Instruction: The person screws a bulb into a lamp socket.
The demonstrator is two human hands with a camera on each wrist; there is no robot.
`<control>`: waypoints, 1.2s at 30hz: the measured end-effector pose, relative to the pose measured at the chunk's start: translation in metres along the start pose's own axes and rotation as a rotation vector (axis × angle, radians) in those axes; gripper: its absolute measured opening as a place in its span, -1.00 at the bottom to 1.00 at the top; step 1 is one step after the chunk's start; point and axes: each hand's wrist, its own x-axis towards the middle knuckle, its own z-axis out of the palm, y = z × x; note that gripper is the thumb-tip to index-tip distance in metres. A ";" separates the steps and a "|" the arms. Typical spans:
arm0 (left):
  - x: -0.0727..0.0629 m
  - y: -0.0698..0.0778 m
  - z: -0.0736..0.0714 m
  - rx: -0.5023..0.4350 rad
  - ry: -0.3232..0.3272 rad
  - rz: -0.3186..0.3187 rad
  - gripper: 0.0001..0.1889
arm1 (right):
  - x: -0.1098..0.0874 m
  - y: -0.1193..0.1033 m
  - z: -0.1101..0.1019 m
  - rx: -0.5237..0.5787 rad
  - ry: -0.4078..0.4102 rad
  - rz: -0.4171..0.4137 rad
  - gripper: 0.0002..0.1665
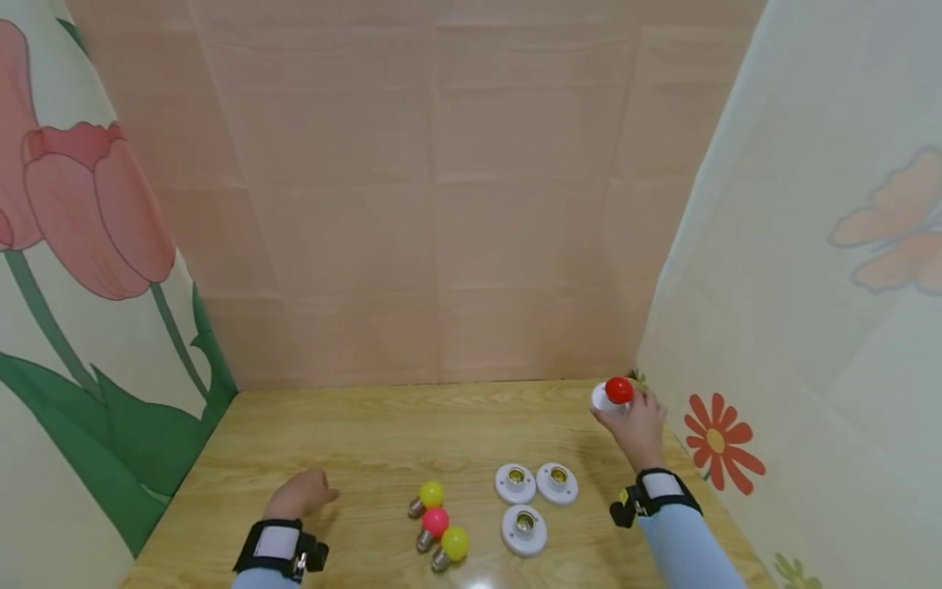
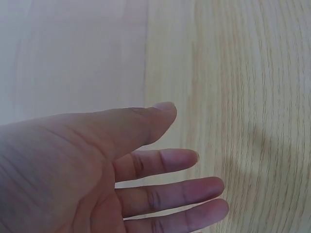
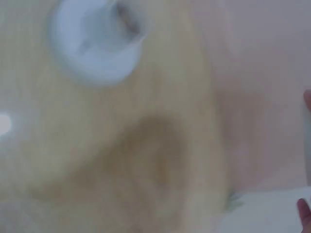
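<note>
At the back right of the table, in the head view, my right hand grips a round white lamp holder with a red light bulb standing on it. Only bits of its fingers show at the edge of the right wrist view, which is blurred. My left hand is at the table's left side and holds nothing. Its fingers extend loosely in the left wrist view, the thumb lying above them.
Three white lamp holders without bulbs sit right of centre. Left of them, two yellow bulbs and a pinkish-red bulb lie in a row on the wooden table. Printed cloth walls flank the table; a tan sheet hangs behind it.
</note>
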 end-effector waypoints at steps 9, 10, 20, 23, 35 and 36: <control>-0.003 0.005 0.002 -0.051 -0.019 0.021 -0.70 | -0.027 0.070 0.052 -0.115 -0.096 0.205 0.15; -0.003 0.005 0.002 -0.055 -0.013 0.025 -0.70 | -0.030 0.072 0.056 -0.125 -0.112 0.216 0.16; -0.002 0.002 0.000 -0.044 -0.004 0.009 -0.70 | -0.052 0.077 0.073 -0.201 -0.210 0.332 0.26; -0.003 0.002 0.001 -0.051 -0.008 0.013 -0.70 | -0.054 0.077 0.074 -0.181 -0.213 0.332 0.34; -0.007 0.011 0.001 -0.046 -0.022 0.005 -0.70 | -0.049 0.041 0.045 0.198 0.174 0.242 0.13; -0.007 0.012 0.001 -0.046 -0.020 0.002 -0.70 | -0.048 0.030 0.038 0.250 0.220 0.190 0.01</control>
